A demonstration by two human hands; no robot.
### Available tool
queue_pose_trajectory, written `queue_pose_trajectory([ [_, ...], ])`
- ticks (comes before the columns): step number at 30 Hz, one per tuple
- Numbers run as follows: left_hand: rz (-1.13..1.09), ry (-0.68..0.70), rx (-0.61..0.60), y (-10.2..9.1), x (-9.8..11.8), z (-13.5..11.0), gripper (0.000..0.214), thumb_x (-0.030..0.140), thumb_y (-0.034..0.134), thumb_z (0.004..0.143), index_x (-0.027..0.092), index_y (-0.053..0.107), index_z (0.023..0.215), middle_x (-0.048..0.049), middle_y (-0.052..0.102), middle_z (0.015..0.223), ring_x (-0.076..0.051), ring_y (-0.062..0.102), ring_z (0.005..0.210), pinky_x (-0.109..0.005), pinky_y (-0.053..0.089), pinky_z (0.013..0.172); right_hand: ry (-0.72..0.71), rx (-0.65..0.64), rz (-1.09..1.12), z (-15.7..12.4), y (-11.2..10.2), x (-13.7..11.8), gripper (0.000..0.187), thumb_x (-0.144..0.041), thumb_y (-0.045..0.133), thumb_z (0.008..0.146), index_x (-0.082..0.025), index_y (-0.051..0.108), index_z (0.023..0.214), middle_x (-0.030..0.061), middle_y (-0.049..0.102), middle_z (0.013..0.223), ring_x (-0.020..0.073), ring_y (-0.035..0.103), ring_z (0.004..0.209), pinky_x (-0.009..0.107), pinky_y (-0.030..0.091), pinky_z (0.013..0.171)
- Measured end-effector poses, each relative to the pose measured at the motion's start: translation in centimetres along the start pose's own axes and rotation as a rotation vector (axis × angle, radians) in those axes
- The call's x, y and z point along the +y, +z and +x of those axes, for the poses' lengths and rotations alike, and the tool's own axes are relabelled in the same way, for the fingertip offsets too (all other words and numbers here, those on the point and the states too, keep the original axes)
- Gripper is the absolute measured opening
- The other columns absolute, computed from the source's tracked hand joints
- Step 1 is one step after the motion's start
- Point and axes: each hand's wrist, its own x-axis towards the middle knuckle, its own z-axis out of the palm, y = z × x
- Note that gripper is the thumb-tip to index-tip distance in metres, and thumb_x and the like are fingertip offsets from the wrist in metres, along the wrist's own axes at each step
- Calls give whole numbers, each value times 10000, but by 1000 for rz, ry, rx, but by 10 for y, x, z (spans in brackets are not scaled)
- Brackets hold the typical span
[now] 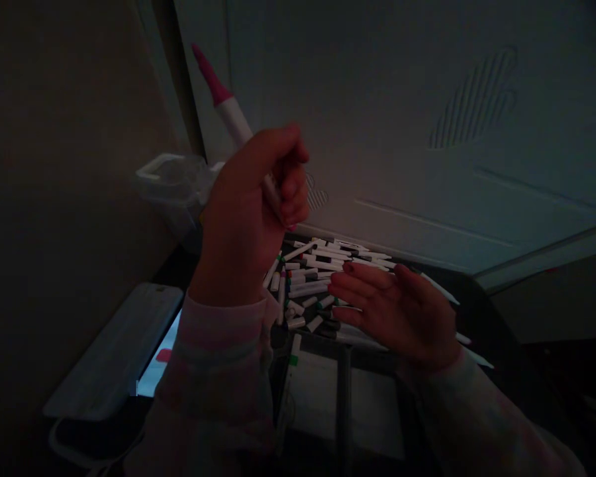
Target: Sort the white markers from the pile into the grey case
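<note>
My left hand (251, 205) is raised near the middle of the view, its fingers closed around a white marker (235, 121) with a long pink tip end. The marker tilts up to the left, and a bit of pink shows at its lower end below my fingers. Lower on the right, my right hand (395, 308) is open, palm partly up, fingers stretched to the left and nothing in it. Behind and beneath it lies a heap of white markers (310, 288) with coloured bands and caps, partly hidden by my hands.
A dark case with a divider (344, 391) sits at the front, one green-banded marker (295, 351) at its edge. To the left are a clear plastic container (171, 189), a pale flat case (112, 351) and a lit screen (161, 358). A pale panelled surface rises behind.
</note>
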Motion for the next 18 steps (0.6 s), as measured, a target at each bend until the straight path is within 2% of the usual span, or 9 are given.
queue_pose_trajectory([
  [4,5,-6,21,1,0,0,261,234,444,790,179,489,539,51,286,440,-54,242,353,-211,175,352,-39,-51,-192,-15,10,-11,748,-409,-180,846,-295,469,1200,59,605,1147,151,578,1028,342,483,746],
  [8,5,-15,23,2,1,0,263,231,438,793,177,491,541,49,279,441,-53,244,352,-213,170,354,-157,-91,-377,-21,14,-13,713,-333,-170,861,-341,443,1225,45,648,1075,145,616,953,324,489,697],
  [14,-7,-15,13,2,0,0,288,218,408,815,169,477,540,52,275,429,-53,244,347,-210,161,354,-82,-63,-352,-20,14,-12,724,-235,-158,870,-296,478,1210,54,677,988,133,616,956,320,482,722],
  [18,-21,-7,10,2,-1,0,263,224,433,801,166,484,550,54,280,436,-49,252,352,-207,165,354,-86,-4,-398,-15,15,-13,743,-233,-190,857,-270,446,1239,71,671,1005,138,614,957,336,481,730],
])
